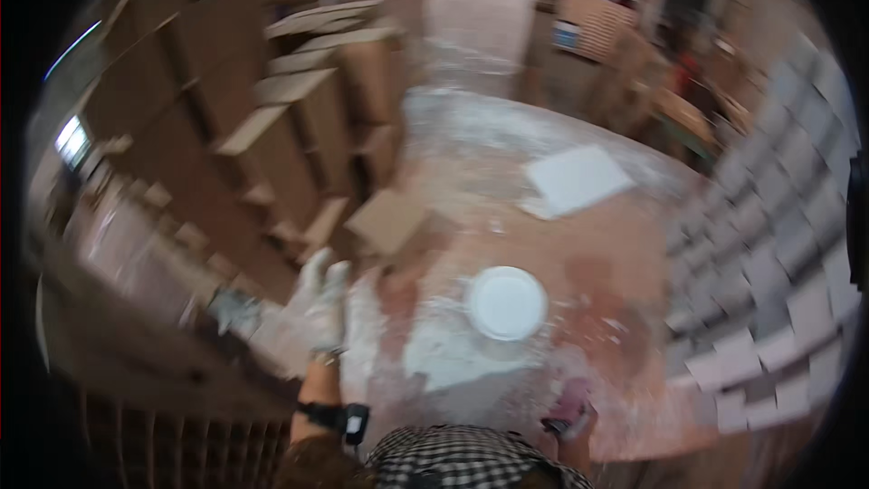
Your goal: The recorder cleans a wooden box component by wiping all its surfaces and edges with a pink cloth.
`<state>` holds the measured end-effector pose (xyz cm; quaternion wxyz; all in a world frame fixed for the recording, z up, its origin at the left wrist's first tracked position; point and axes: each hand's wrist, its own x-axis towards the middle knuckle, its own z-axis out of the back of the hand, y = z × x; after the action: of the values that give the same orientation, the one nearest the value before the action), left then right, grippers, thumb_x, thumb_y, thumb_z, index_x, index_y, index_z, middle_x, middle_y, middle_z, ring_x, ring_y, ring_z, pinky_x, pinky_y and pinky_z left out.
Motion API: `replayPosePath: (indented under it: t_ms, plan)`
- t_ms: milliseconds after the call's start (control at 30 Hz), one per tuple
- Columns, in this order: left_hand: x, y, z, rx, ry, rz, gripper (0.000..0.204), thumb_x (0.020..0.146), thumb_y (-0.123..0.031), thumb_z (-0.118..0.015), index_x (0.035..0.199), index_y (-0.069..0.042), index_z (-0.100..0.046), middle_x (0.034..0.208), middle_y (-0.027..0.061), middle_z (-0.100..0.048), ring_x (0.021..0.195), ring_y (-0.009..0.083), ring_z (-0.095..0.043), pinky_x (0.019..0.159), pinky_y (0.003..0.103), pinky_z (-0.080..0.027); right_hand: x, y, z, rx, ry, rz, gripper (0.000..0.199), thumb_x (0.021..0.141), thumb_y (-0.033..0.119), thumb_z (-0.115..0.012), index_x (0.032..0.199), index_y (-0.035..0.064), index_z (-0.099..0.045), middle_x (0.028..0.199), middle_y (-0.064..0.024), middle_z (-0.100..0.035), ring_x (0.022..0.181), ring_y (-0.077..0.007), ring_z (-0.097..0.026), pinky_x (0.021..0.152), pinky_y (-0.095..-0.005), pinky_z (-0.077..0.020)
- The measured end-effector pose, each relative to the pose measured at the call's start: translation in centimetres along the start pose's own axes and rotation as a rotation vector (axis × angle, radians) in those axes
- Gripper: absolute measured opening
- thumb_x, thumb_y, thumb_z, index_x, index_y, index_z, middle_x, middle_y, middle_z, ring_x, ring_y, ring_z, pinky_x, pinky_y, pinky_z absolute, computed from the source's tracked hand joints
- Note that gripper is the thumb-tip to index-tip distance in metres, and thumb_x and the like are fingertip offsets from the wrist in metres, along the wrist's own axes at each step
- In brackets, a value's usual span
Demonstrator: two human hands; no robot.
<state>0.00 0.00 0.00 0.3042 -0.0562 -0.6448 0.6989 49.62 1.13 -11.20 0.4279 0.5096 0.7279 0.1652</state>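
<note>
My left hand [326, 303], in a pale glove, reaches forward with its fingers stretched out and nothing visible in them. It is nearest to the tan cardboard boxes [303, 131] standing in rows at the left. Low at the right, close to my body, my right hand [579, 424] is closed around something pinkish and dark [568, 401], too blurred to name. Ahead, between the hands, a round white lid or tub [507, 303] rests on the dusty, reddish-brown surface.
A white flat sheet [579, 181] lies farther out. One loose cardboard piece [389, 220] is by the boxes. Pale grey stacked blocks [769, 254] rise along the right. A grey crumpled cloth or glove [235, 311] lies left of my left hand, and a dark grid [181, 439] shows below.
</note>
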Motion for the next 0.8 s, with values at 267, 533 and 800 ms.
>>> replayPosePath:
  t_ms: [267,533,800]
  plan:
    - [3.7,-4.3,3.9,0.279,-0.368,-0.243,0.051,0.085,-0.031,-0.064,0.122,0.001,-0.050,0.118,0.0169,-0.054,0.110,0.0292,-0.053,0.095,0.038,-0.042,0.7,-1.2,-4.4,-0.377,-0.013,0.033,0.033,0.086,0.033,-0.047,0.100,0.0038,-0.053,0.086,-0.0069,-0.055,0.077,-0.0190,-0.055,0.069,-0.0321,-0.0462]
    - [9.5,-9.0,4.2,0.329,-0.456,-0.364,0.059,0.083,-0.031,-0.067,0.128,0.000,-0.046,0.124,0.0181,-0.050,0.113,0.0297,-0.052,0.096,0.038,-0.042,2.5,1.3,-3.9,-0.525,0.033,0.117,0.030,0.090,0.033,-0.041,0.095,0.0059,-0.054,0.081,-0.0066,-0.054,0.071,-0.0192,-0.054,0.061,-0.0308,-0.0466]
    - [12.1,-10.0,4.1,0.324,-0.395,-0.306,0.060,0.082,-0.029,-0.069,0.128,0.000,-0.045,0.127,0.0198,-0.049,0.117,0.0311,-0.049,0.099,0.039,-0.040,3.2,0.1,-4.3,-0.402,-0.028,0.063,0.030,0.091,0.032,-0.040,0.094,0.0059,-0.055,0.081,-0.0064,-0.054,0.071,-0.0188,-0.054,0.059,-0.0298,-0.0464]
